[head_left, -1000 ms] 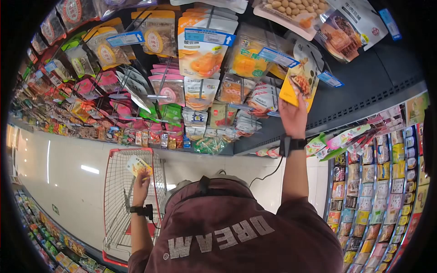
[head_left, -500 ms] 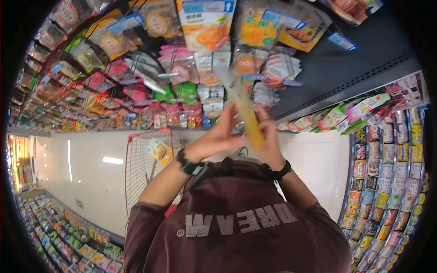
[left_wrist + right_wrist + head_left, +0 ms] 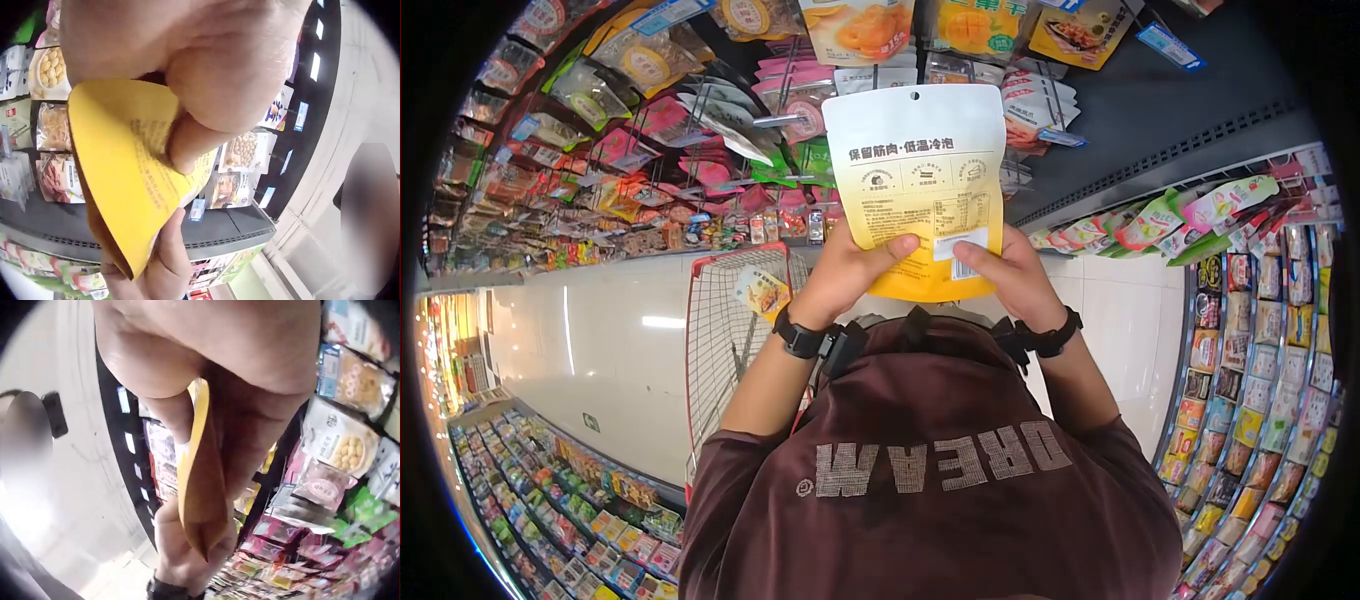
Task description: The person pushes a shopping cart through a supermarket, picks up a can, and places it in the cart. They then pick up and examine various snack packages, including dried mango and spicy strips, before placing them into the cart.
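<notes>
Both hands hold a white-and-yellow snack pouch [image 3: 915, 215] upright in front of the chest. Its printed back, with small text, a barcode and a hang hole at the top, faces the head camera. My left hand [image 3: 852, 272] grips the lower left edge, thumb across the text. On the other side my right hand [image 3: 1022, 280] grips the lower right, its thumb beside the barcode. The fingers behind the pouch are hidden in the head view. From the left wrist, the yellow lower part [image 3: 119, 156] shows under the thumb; the right wrist view catches the pouch's folded bottom [image 3: 203, 500].
A red-rimmed shopping cart [image 3: 692, 335] stands at the left, with a similar yellow-and-white packet [image 3: 762, 292] by its near side. Hanging snack bags [image 3: 860, 30] fill the rack ahead. Shelves of packaged goods [image 3: 1250, 390] line the right, and more [image 3: 590, 490] the lower left.
The right hand has brought the yellow pouch from the rack to the chest. The left hand has let go of the packet at the cart and now grips the pouch too, turned back-side up.
</notes>
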Demonstrator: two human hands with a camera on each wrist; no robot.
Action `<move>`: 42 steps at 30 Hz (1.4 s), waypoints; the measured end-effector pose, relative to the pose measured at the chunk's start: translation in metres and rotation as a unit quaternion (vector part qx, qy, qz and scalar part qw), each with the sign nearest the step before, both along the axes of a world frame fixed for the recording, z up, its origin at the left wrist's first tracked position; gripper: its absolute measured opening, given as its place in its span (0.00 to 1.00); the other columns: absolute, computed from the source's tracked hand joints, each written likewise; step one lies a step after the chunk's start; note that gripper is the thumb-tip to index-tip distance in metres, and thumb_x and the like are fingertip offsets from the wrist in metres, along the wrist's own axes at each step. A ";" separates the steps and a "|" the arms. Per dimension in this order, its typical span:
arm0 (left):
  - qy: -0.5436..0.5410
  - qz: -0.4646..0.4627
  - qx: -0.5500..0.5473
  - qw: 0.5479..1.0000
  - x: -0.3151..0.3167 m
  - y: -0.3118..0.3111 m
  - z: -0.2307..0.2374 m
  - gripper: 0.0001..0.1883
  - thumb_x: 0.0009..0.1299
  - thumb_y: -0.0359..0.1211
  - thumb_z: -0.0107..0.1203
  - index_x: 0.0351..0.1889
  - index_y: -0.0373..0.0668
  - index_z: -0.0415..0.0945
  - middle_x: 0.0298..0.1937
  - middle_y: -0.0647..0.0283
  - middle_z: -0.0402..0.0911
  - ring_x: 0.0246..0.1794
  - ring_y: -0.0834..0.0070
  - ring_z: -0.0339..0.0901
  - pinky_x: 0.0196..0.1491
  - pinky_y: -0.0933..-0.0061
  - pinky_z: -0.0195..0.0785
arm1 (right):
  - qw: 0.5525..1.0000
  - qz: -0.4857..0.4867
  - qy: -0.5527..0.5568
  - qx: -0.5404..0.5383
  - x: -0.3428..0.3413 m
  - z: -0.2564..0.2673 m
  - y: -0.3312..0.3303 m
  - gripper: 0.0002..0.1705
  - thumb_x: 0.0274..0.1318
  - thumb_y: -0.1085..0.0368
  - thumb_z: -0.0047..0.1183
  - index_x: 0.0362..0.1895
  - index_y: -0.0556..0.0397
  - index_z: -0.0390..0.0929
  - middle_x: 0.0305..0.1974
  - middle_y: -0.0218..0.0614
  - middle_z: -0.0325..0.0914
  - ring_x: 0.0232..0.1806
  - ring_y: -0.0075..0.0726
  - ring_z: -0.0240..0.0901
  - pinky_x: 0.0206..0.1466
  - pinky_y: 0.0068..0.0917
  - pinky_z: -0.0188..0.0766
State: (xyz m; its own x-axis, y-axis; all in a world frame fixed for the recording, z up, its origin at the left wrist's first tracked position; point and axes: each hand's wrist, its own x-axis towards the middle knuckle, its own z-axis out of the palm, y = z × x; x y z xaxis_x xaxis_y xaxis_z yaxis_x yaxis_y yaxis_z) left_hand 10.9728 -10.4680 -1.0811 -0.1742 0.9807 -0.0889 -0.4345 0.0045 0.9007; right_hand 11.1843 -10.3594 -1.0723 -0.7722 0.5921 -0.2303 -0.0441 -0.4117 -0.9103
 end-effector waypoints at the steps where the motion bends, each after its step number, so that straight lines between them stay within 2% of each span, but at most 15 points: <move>1: 0.010 -0.004 -0.016 1.000 -0.003 -0.001 0.000 0.25 0.73 0.30 0.66 0.66 0.34 0.73 0.62 0.58 0.82 0.59 0.71 0.79 0.63 0.67 0.72 | 1.000 0.004 -0.007 0.021 -0.002 -0.002 0.001 0.21 0.70 0.67 0.59 0.63 0.61 0.76 0.56 0.35 0.83 0.55 0.27 0.79 0.61 0.27 0.75; 6: 0.235 0.174 0.005 0.956 -0.006 0.001 -0.011 0.53 0.64 0.33 0.74 0.80 0.39 0.47 0.80 0.55 0.53 0.77 0.65 0.58 0.75 0.62 0.58 | 0.984 -0.058 -0.021 0.170 -0.029 0.005 -0.005 0.23 0.71 0.64 0.58 0.65 0.60 0.75 0.61 0.37 0.80 0.60 0.30 0.75 0.65 0.30 0.71; 9: 0.128 0.052 0.120 0.983 0.001 -0.015 0.005 0.45 0.65 0.34 0.73 0.76 0.38 0.57 0.75 0.54 0.64 0.73 0.66 0.66 0.72 0.64 0.62 | 0.931 0.008 0.008 0.366 -0.037 0.012 -0.007 0.30 0.66 0.61 0.63 0.68 0.58 0.73 0.69 0.42 0.73 0.72 0.39 0.65 0.74 0.39 0.60; 11: 0.207 0.092 0.040 0.973 -0.009 -0.018 0.013 0.34 0.69 0.33 0.70 0.70 0.35 0.67 0.69 0.54 0.74 0.67 0.68 0.74 0.68 0.65 0.68 | 0.845 0.147 -0.007 0.515 -0.039 0.025 0.000 0.37 0.61 0.59 0.66 0.72 0.56 0.70 0.72 0.43 0.69 0.74 0.44 0.61 0.76 0.43 0.55; 12: 0.067 0.117 0.024 0.991 -0.015 -0.020 0.008 0.29 0.70 0.32 0.68 0.67 0.35 0.70 0.65 0.55 0.78 0.64 0.70 0.76 0.66 0.67 0.71 | 0.802 0.118 -0.029 0.585 -0.038 0.027 0.008 0.36 0.60 0.60 0.67 0.70 0.58 0.71 0.73 0.45 0.67 0.73 0.43 0.62 0.74 0.44 0.58; 13: -0.074 0.138 0.011 0.988 -0.020 -0.022 0.005 0.25 0.72 0.31 0.66 0.65 0.34 0.73 0.61 0.57 0.81 0.60 0.72 0.79 0.63 0.68 0.73 | 0.800 0.122 -0.025 0.587 -0.043 0.027 0.004 0.36 0.60 0.60 0.67 0.70 0.58 0.71 0.73 0.45 0.67 0.73 0.43 0.62 0.74 0.44 0.58; 15: -0.091 0.131 0.014 0.987 -0.022 -0.030 0.002 0.24 0.74 0.29 0.64 0.66 0.34 0.71 0.60 0.57 0.83 0.57 0.73 0.81 0.61 0.68 0.75 | 0.922 -0.095 -0.040 0.372 -0.052 0.026 -0.010 0.30 0.59 0.61 0.68 0.63 0.60 0.77 0.72 0.48 0.67 0.71 0.38 0.64 0.72 0.42 0.62; 20: -0.054 0.062 0.025 0.996 -0.036 -0.042 -0.013 0.28 0.72 0.30 0.66 0.68 0.34 0.70 0.58 0.57 0.84 0.56 0.72 0.82 0.61 0.68 0.75 | 0.962 0.074 -0.092 0.247 -0.059 0.000 -0.012 0.17 0.69 0.66 0.61 0.58 0.58 0.81 0.45 0.32 0.87 0.44 0.24 0.83 0.48 0.23 0.79; 23: -0.020 0.034 -0.041 0.998 -0.054 -0.069 -0.051 0.28 0.71 0.31 0.68 0.66 0.34 0.72 0.58 0.57 0.84 0.55 0.74 0.82 0.62 0.69 0.74 | 0.961 0.162 -0.137 0.180 -0.060 -0.022 -0.008 0.18 0.71 0.66 0.58 0.62 0.57 0.78 0.50 0.36 0.85 0.47 0.26 0.82 0.53 0.26 0.78; 31: -0.002 0.471 -0.169 0.866 -0.132 -0.203 -0.238 0.19 0.75 0.29 0.61 0.62 0.34 0.72 0.54 0.57 0.85 0.51 0.72 0.84 0.52 0.69 0.78 | 0.956 0.062 -0.214 0.193 -0.013 -0.052 0.009 0.23 0.75 0.61 0.52 0.70 0.52 0.70 0.56 0.40 0.82 0.50 0.31 0.81 0.58 0.28 0.76; 36: -0.057 0.561 -0.158 0.810 -0.169 -0.255 -0.316 0.19 0.76 0.27 0.59 0.63 0.36 0.71 0.56 0.60 0.83 0.51 0.72 0.82 0.50 0.72 0.76 | 0.941 -0.024 -0.240 0.235 0.000 -0.044 0.011 0.21 0.74 0.61 0.54 0.66 0.54 0.73 0.53 0.39 0.83 0.49 0.32 0.80 0.57 0.31 0.77; 38: -0.054 0.426 -0.266 0.863 -0.197 -0.289 -0.379 0.22 0.81 0.37 0.53 0.69 0.40 0.68 0.61 0.61 0.80 0.57 0.73 0.79 0.59 0.71 0.73 | 0.945 -0.056 -0.236 0.222 0.001 -0.048 0.008 0.21 0.74 0.62 0.53 0.66 0.54 0.74 0.52 0.38 0.83 0.49 0.31 0.80 0.56 0.30 0.77; 39: -0.137 0.342 -0.138 0.919 -0.208 -0.315 -0.451 0.27 0.81 0.48 0.50 0.71 0.44 0.67 0.63 0.57 0.78 0.61 0.70 0.77 0.65 0.67 0.71 | 0.948 -0.078 -0.226 0.212 0.004 -0.047 0.010 0.20 0.74 0.62 0.53 0.65 0.54 0.74 0.52 0.38 0.83 0.49 0.31 0.80 0.55 0.30 0.78; 40: -0.349 0.364 -0.269 0.820 -0.218 -0.337 -0.500 0.37 0.76 0.61 0.50 0.75 0.49 0.64 0.66 0.55 0.74 0.68 0.63 0.72 0.70 0.57 0.67 | 0.948 -0.079 -0.213 0.224 0.006 -0.047 0.011 0.19 0.75 0.63 0.53 0.65 0.54 0.74 0.51 0.37 0.83 0.49 0.30 0.80 0.55 0.30 0.78; 42: -0.310 0.342 -0.458 0.760 -0.199 -0.317 -0.440 0.50 0.70 0.73 0.45 0.78 0.46 0.57 0.73 0.54 0.68 0.72 0.58 0.68 0.63 0.40 0.68 | 0.949 -0.092 -0.199 0.227 0.003 -0.039 0.010 0.18 0.75 0.64 0.52 0.64 0.53 0.74 0.51 0.37 0.83 0.48 0.30 0.80 0.55 0.29 0.78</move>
State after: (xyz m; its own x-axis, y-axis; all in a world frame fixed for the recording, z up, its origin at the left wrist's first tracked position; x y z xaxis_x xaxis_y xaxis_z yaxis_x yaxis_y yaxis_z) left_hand 10.7740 -10.7853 -1.5213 -0.2614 0.1567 -0.9524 -0.9567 0.0890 0.2772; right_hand 11.1869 -10.3490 -1.1118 -0.5510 0.8170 -0.1702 0.3073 0.0090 -0.9516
